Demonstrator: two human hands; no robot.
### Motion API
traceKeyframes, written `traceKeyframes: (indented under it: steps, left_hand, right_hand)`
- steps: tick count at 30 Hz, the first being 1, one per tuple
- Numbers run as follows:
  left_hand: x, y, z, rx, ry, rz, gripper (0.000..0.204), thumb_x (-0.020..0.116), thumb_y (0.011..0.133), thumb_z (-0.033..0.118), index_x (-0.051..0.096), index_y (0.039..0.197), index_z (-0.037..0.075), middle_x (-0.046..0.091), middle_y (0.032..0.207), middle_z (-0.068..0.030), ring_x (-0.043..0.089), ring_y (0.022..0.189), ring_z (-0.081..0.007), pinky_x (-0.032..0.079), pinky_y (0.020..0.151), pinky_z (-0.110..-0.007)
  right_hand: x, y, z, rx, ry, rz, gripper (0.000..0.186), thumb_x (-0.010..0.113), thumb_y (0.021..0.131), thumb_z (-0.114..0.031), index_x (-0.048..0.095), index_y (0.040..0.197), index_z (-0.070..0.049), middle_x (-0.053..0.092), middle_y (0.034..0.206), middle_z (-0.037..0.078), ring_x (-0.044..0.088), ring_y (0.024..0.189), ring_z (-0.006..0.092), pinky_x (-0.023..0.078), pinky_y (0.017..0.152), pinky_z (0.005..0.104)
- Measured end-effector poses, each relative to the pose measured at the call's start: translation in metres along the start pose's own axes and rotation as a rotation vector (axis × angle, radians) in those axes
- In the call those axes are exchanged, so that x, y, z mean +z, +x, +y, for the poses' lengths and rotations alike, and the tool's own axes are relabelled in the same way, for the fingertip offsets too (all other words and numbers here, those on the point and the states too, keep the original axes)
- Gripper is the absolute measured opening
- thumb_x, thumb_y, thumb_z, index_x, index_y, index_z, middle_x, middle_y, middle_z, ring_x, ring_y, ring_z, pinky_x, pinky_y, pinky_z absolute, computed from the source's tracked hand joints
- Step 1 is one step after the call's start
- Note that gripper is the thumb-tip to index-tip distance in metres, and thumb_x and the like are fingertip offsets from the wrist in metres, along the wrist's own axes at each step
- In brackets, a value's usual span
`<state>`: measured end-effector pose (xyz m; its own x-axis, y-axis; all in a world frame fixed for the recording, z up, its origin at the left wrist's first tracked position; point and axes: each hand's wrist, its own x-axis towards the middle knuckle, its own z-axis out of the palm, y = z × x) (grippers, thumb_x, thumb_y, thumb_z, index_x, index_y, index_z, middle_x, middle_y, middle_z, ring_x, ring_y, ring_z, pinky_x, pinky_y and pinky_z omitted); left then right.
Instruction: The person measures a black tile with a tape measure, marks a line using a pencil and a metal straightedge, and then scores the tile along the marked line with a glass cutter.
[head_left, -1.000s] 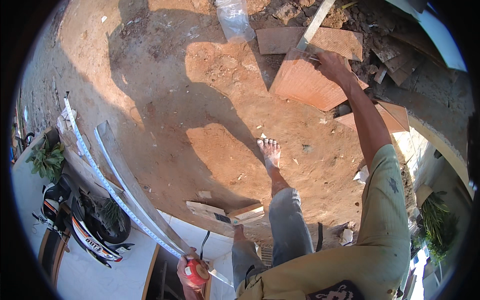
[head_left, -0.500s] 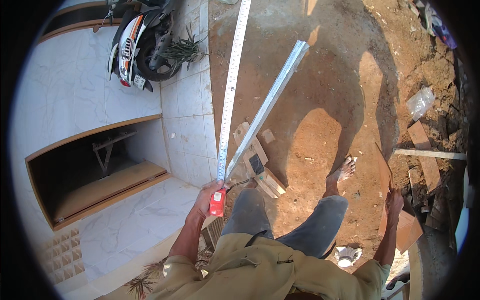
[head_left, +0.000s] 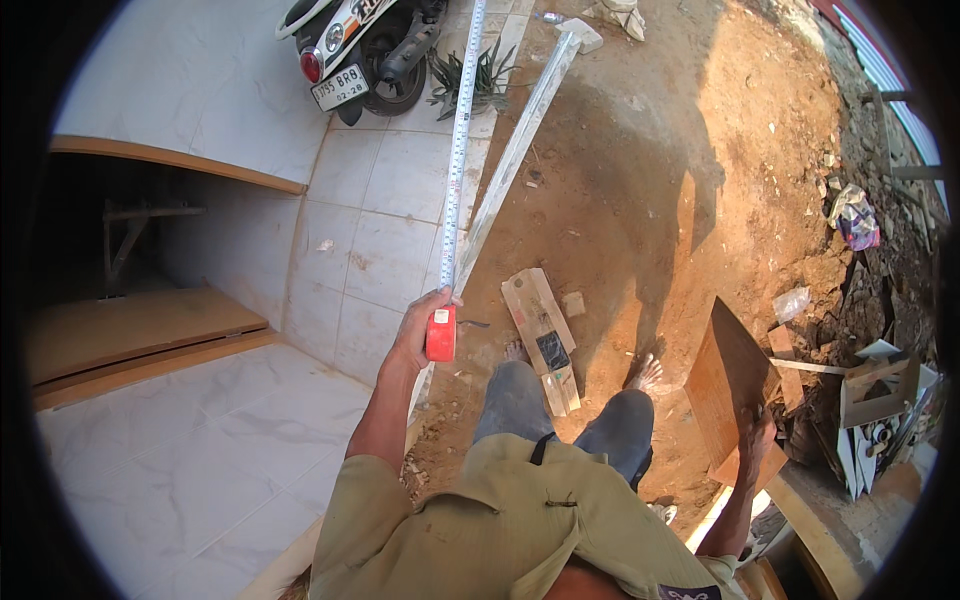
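Observation:
My left hand (head_left: 408,330) is closed around a red tape measure (head_left: 441,336). The tape's long white blade (head_left: 459,150) runs out away from me past the upper edge. Beside the blade, a long silver-grey metal bar (head_left: 515,150) slants up to the right, its near end by my left fingers; I cannot tell whether they grip it too. On the right, my right hand (head_left: 757,435) is closed on the edge of a thin brown board (head_left: 722,370), which stands tilted above the dirt.
A flattened cardboard piece (head_left: 535,310) lies by my feet. A parked scooter (head_left: 370,50) and a spiky plant (head_left: 478,85) stand far left on the tiles (head_left: 385,215). An opening with a wooden frame (head_left: 180,330) is at left. Scrap wood and debris (head_left: 875,400) are piled right.
The view has shifted, showing more of the debris at right. The board in my right hand now turns its broad face into view. My left hand keeps hold of the tape measure.

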<state>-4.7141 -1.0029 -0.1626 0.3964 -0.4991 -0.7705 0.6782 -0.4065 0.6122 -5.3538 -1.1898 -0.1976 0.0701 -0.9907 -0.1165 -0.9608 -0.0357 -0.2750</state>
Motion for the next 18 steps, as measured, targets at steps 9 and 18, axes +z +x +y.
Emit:
traceKeyframes:
  steps: [9, 18]
  left_hand:
    - [-0.035, 0.042, 0.17, 0.017, -0.001, -0.208, 0.032, 0.062, 0.095, 0.041, 0.061, 0.092, 0.009, 0.065, 0.1, -0.0086, 0.065, 0.056, -0.0204, 0.053, 0.044, -0.035]
    - [-0.014, 0.12, 0.232, 0.021, 0.28, -0.028, 0.042, 0.066, 0.092, 0.046, 0.062, 0.098, 0.004, 0.056, 0.063, -0.0057, 0.06, 0.05, -0.0186, 0.05, 0.044, -0.032]
  right_hand:
    - [0.043, -0.023, -0.161, -0.033, -0.008, -0.038, 0.03, 0.067, 0.087, -0.027, 0.063, 0.085, 0.003, 0.061, 0.08, 0.022, 0.061, 0.074, 0.044, 0.045, 0.064, 0.0511]
    - [0.128, 0.027, -0.265, 0.052, -0.124, -0.244, 0.02, 0.066, 0.088, -0.023, 0.062, 0.085, -0.003, 0.062, 0.087, 0.016, 0.066, 0.075, 0.0397, 0.052, 0.063, 0.0496]
